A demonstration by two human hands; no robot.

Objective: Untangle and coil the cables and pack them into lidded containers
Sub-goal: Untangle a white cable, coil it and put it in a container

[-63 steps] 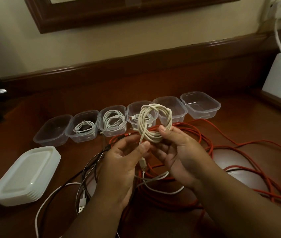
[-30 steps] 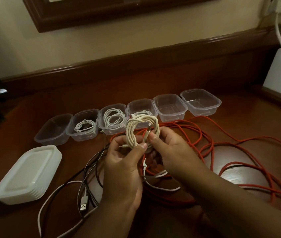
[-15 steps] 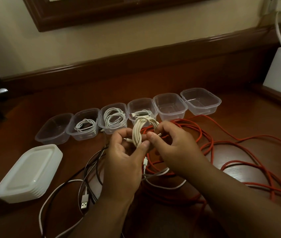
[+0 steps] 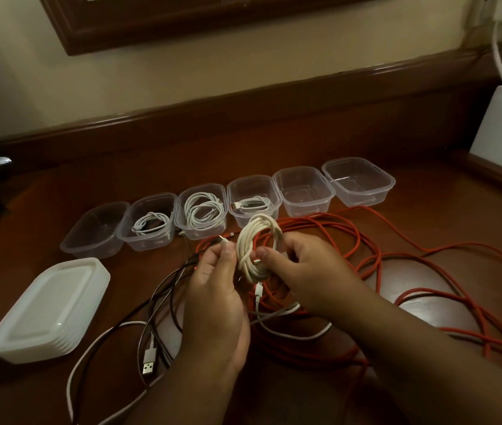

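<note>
The right hand (image 4: pixel 308 271) grips a cream coiled cable (image 4: pixel 256 250), thumb pressed on its loops, held above the wooden table (image 4: pixel 427 234). The left hand (image 4: pixel 216 289) pinches the coil's plug end (image 4: pixel 223 239) between thumb and fingertips. Behind stand 6 clear containers (image 4: pixel 358 182) in a row; 3 hold white cables. A stack of white lids (image 4: pixel 50 308) lies at left, a tangled red cable (image 4: pixel 397 289) under the hands, and dark cables (image 4: pixel 164 302) beside it

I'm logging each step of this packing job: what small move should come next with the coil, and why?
Probably tuck the loose plug end pinched by the left hand into the cream coil held by the right hand; the coil looks fully wound, and an empty container waits just behind.
</note>
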